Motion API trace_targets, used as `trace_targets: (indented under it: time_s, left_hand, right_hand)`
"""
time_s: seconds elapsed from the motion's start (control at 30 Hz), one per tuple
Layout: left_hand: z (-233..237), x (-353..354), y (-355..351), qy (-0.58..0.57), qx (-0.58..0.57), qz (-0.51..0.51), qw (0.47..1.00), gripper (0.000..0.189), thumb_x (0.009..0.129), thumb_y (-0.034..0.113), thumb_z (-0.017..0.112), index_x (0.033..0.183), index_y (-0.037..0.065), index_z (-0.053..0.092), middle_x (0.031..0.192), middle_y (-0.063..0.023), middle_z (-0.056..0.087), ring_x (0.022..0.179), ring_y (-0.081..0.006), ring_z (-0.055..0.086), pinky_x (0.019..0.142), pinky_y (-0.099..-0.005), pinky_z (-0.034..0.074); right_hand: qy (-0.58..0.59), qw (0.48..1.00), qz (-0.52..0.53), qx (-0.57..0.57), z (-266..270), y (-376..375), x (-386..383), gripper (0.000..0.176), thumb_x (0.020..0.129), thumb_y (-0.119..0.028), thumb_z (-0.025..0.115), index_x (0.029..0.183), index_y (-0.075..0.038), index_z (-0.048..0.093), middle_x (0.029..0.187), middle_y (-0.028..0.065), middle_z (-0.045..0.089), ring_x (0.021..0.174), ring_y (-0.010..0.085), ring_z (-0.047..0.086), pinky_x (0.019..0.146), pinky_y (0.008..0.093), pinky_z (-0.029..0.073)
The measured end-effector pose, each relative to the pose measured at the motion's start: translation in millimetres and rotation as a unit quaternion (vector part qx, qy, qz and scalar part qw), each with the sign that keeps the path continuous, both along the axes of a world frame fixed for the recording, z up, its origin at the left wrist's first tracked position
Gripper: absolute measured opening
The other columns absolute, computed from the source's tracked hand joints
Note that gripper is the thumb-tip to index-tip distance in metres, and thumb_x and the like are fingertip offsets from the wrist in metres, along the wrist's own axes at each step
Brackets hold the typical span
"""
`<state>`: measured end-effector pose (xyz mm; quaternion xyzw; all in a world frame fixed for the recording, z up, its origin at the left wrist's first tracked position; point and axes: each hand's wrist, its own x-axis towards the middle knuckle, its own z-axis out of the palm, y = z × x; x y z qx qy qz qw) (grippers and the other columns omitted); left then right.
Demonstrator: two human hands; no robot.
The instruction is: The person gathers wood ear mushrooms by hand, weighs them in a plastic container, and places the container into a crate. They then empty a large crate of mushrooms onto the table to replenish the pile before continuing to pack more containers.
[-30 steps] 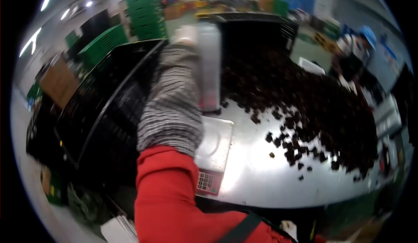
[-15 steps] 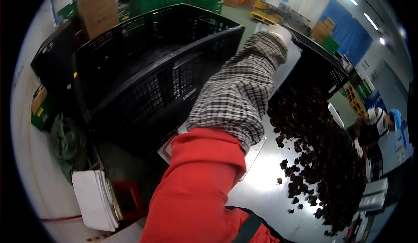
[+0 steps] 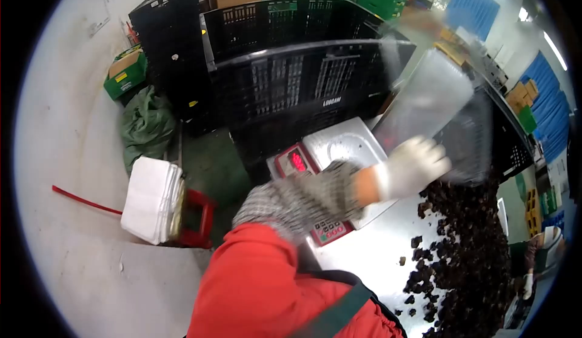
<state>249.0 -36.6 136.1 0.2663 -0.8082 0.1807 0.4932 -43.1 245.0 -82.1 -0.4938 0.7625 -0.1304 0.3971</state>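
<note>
My left hand [image 3: 415, 167], in a white glove below a checked sleeve cover and red sleeve, reaches right past the scale. Its curled fingers meet the lower left edge of a clear plastic tray [image 3: 468, 135], smeared by motion. Behind it stands a stack of translucent trays [image 3: 433, 89], also blurred. Below my wrist is a weighing scale with a steel platform [image 3: 342, 141] and a lit red display [image 3: 297, 159]; my forearm covers part of it. Dark, crumpled pieces [image 3: 473, 259] lie heaped on the metal table [image 3: 370, 271], right of my hand. My right hand is out of view.
A large black crate [image 3: 303, 89] stands behind the scale. Another black crate [image 3: 512, 132] is at the right. White sheets [image 3: 151, 198] rest on a red stool [image 3: 203, 217] at left, near a green bag [image 3: 148, 126]. A co-worker [image 3: 542, 253] is at the far right.
My left hand has come back from the tray stack toward the scale, with a clear tray now showing at its fingers. The view has swung left, uncovering the scale's display.
</note>
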Motion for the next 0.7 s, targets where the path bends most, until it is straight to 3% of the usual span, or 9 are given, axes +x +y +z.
trace_targets:
  time_s: [0.13, 0.17, 0.23, 0.3, 0.33, 0.37, 0.43, 0.5, 0.7]
  left_hand:
    - [-109.5, 32.0, 71.9, -0.187, 0.353, 0.065, 0.914, 0.022, 0.073, 0.011, 0.06, 0.095, 0.012, 0.068, 0.088, -0.0094, 0.065, 0.085, -0.0266, 0.064, 0.079, -0.038, 0.05]
    - [-144.0, 24.1, 71.6, -0.092, 0.443, 0.128, 0.883, 0.019, 0.074, 0.014, 0.06, 0.09, 0.007, 0.068, 0.084, -0.016, 0.067, 0.081, -0.0309, 0.066, 0.076, -0.0421, 0.052]
    - [-114.4, 30.8, 82.4, -0.229, 0.517, 0.164, 0.808, 0.017, 0.077, 0.015, 0.057, 0.08, 0.003, 0.068, 0.082, -0.0197, 0.066, 0.078, -0.0349, 0.066, 0.071, -0.0432, 0.053]
    - [-155.2, 34.1, 68.7, -0.22, 0.494, 0.184, 0.821, 0.015, 0.076, 0.015, 0.058, 0.074, 0.001, 0.064, 0.077, -0.0187, 0.063, 0.074, -0.0359, 0.063, 0.07, -0.0448, 0.051]
    - [-142.4, 27.7, 70.3, -0.216, 0.436, 0.181, 0.855, 0.018, 0.076, 0.019, 0.062, 0.074, 0.001, 0.063, 0.077, -0.0179, 0.063, 0.073, -0.0359, 0.063, 0.069, -0.0455, 0.051]
    - [-125.8, 19.0, 74.7, -0.223, 0.457, 0.217, 0.833, 0.025, 0.075, 0.023, 0.069, 0.086, 0.0, 0.064, 0.085, -0.0179, 0.063, 0.08, -0.0352, 0.062, 0.073, -0.0441, 0.05]
    - [-103.0, -1.2, 83.2, -0.161, 0.292, 0.155, 0.93, 0.04, 0.072, 0.026, 0.074, 0.098, -0.002, 0.062, 0.093, -0.0176, 0.062, 0.089, -0.0342, 0.06, 0.078, -0.042, 0.049]
    - [-78.6, -29.4, 80.7, -0.115, 0.308, 0.059, 0.943, 0.046, 0.072, 0.026, 0.075, 0.105, -0.002, 0.06, 0.098, -0.0176, 0.06, 0.094, -0.0333, 0.058, 0.082, -0.041, 0.048]
    - [-85.5, -131.8, 12.9, -0.199, 0.46, -0.038, 0.864, 0.056, 0.078, 0.033, 0.069, 0.117, -0.006, 0.056, 0.114, -0.0219, 0.057, 0.107, -0.0368, 0.054, 0.094, -0.04, 0.044]
  right_hand:
    - [-0.083, 0.996, 0.016, -0.021, -20.7, 7.0, -37.5, 0.023, 0.091, -0.017, 0.056, 0.1, 0.001, 0.067, 0.085, 0.0146, 0.069, 0.079, 0.0199, 0.066, 0.073, 0.0311, 0.051]
    - [-0.049, 0.996, 0.056, -0.049, -8.3, 2.1, -32.8, 0.025, 0.091, -0.02, 0.057, 0.1, 0.001, 0.067, 0.087, 0.0177, 0.069, 0.081, 0.0222, 0.067, 0.074, 0.0322, 0.051]
    - [-0.022, 0.991, 0.098, -0.089, 1.9, 0.3, -29.4, 0.028, 0.092, -0.022, 0.056, 0.101, 0.003, 0.065, 0.088, 0.0148, 0.069, 0.081, 0.0205, 0.064, 0.073, 0.0325, 0.05]
    - [0.002, 0.984, 0.136, -0.113, 9.3, -2.4, -28.6, 0.025, 0.091, -0.02, 0.057, 0.106, -0.001, 0.065, 0.097, 0.0172, 0.067, 0.091, 0.0286, 0.065, 0.08, 0.0352, 0.051]
    - [-0.007, 0.983, 0.146, -0.113, 8.3, -1.6, -31.9, 0.026, 0.091, -0.021, 0.057, 0.106, -0.002, 0.065, 0.1, 0.0166, 0.067, 0.093, 0.0296, 0.064, 0.082, 0.0353, 0.05]
    - [-0.019, 0.985, 0.127, -0.115, 8.4, 1.8, -34.8, 0.026, 0.09, -0.022, 0.057, 0.105, -0.003, 0.066, 0.1, 0.0166, 0.067, 0.093, 0.0311, 0.064, 0.082, 0.0372, 0.05]
    - [-0.046, 0.987, 0.096, -0.122, 6.5, 7.3, -39.6, 0.026, 0.089, -0.024, 0.056, 0.104, -0.004, 0.066, 0.099, 0.0167, 0.066, 0.094, 0.0341, 0.062, 0.083, 0.0409, 0.048]
    - [-0.038, 0.987, 0.087, -0.13, -3.2, 16.1, -50.3, 0.026, 0.09, -0.024, 0.056, 0.104, -0.005, 0.066, 0.1, 0.0163, 0.066, 0.094, 0.0338, 0.062, 0.084, 0.0402, 0.048]
    - [-0.061, 0.984, 0.009, -0.168, -15.5, 8.1, -70.7, 0.023, 0.09, -0.02, 0.058, 0.105, -0.005, 0.066, 0.097, 0.0154, 0.066, 0.089, 0.0311, 0.064, 0.081, 0.0358, 0.05]
